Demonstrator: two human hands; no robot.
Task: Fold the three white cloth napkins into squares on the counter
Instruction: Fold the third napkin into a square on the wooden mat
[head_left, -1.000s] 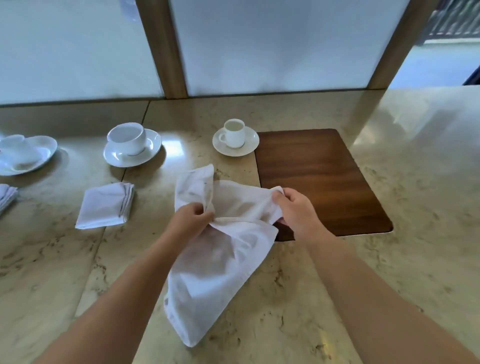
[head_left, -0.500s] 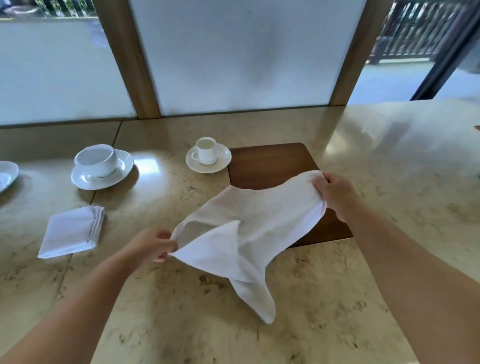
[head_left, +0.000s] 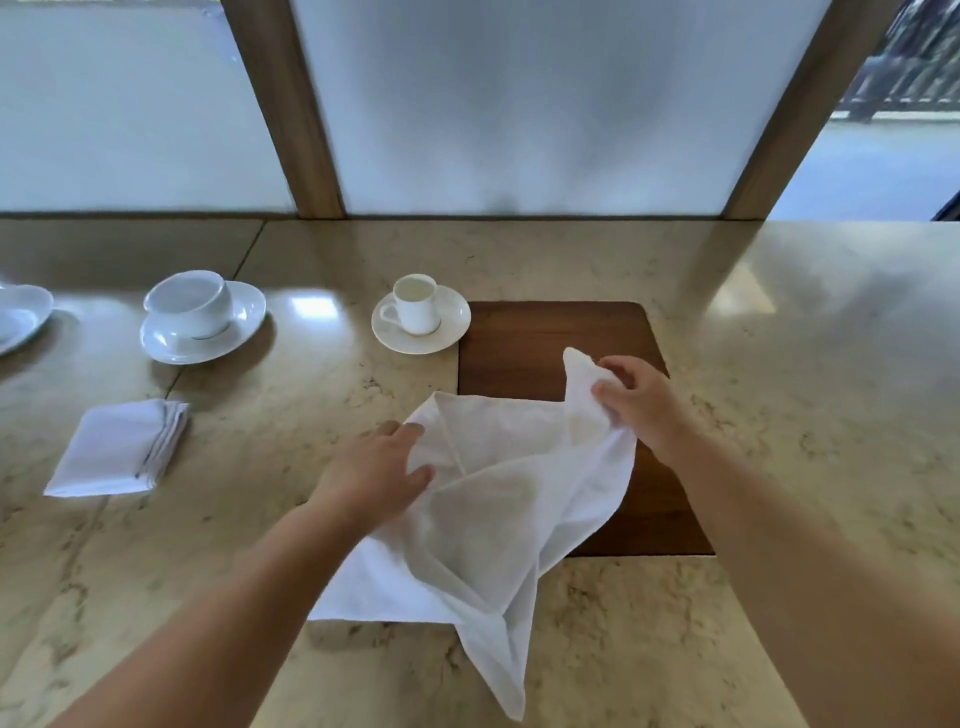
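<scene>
two cups on saucers, contents unclear.

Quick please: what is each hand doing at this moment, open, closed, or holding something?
Left hand: grip closed on the left edge of the unfolded napkin.
Right hand: grip pinches the napkin's raised far corner.

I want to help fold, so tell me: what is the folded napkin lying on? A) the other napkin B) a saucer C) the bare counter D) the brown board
C: the folded napkin lies flat on the counter, left of the left hand, apart from the board, both saucers and the open napkin.
</scene>
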